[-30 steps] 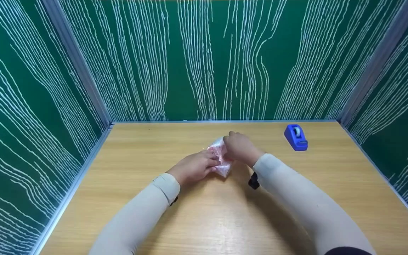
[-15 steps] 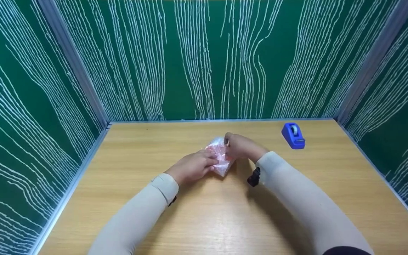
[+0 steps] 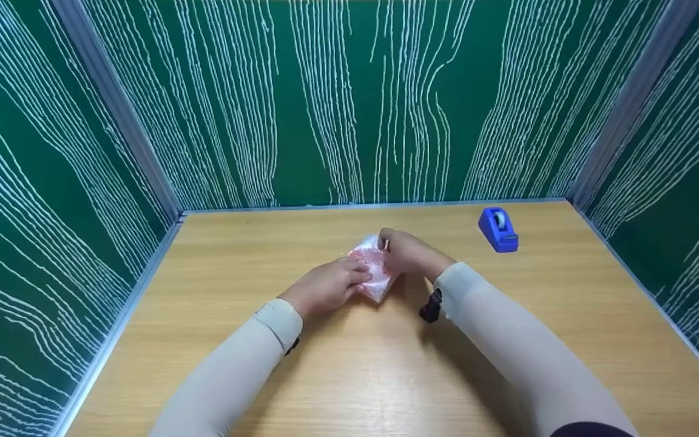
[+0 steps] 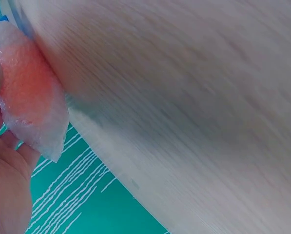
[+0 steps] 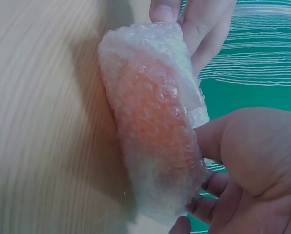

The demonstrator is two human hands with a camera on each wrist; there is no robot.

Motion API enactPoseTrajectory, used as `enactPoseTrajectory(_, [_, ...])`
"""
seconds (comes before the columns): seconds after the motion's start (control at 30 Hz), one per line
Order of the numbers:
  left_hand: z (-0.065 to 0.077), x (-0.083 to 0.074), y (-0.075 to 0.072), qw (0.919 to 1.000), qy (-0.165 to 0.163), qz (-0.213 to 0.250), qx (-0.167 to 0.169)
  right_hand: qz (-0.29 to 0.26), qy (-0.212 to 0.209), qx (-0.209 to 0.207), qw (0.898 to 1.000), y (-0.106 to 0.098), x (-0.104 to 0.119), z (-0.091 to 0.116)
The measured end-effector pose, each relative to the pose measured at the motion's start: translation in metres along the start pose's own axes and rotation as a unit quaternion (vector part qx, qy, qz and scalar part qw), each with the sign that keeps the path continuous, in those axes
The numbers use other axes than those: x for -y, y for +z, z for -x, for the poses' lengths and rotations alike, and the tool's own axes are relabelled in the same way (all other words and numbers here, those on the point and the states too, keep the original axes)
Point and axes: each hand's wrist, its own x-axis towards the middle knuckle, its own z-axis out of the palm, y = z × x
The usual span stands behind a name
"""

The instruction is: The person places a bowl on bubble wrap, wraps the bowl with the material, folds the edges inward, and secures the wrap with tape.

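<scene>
A bubble-wrapped bundle [image 3: 375, 273] is held just above the wooden table between both hands. Through the clear wrap an orange-red thing shows in the right wrist view, where the bundle [image 5: 150, 112] looks long and rounded; its exact kind is hidden. From the left, my left hand [image 3: 328, 284] grips it with the fingers across its near face. My right hand [image 3: 413, 254] holds the opposite side, its thumb and fingers on the wrap [image 5: 135, 41]. In the left wrist view the bundle [image 4: 26, 83] lies at the far left edge.
At the back right of the table [image 3: 234, 261] stands a blue tape dispenser [image 3: 499, 230] with a roll in it. Green panels [image 3: 313, 121] with white wavy lines rise at the back and both sides, framed by grey metal posts [image 3: 619, 109].
The bundle has turned slightly in the hands, and the right fingers have shifted along its far side. Both hands keep hold of it. The head view has drifted a little to the right.
</scene>
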Motion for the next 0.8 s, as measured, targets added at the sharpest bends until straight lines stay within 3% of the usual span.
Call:
enactPoseTrajectory(0.27, [0.0004, -0.0003, 0.0000, 0.9999, 0.010, -0.008, -0.002, -0.014, 0.010, 0.006, 1.000, 0.0020, 0.0023, 0.0005])
enactPoseTrajectory(0.53, [0.0030, 0.0000, 0.0001, 0.9998, -0.011, 0.014, 0.008, -0.038, 0.038, 0.020, 0.998, 0.0051, 0.0012, -0.0004])
enactPoseTrajectory(0.8, [0.0061, 0.0019, -0.0022, 0.9996, -0.014, 0.026, 0.003, -0.015, 0.012, -0.011, 1.000, 0.0042, -0.0003, 0.0074])
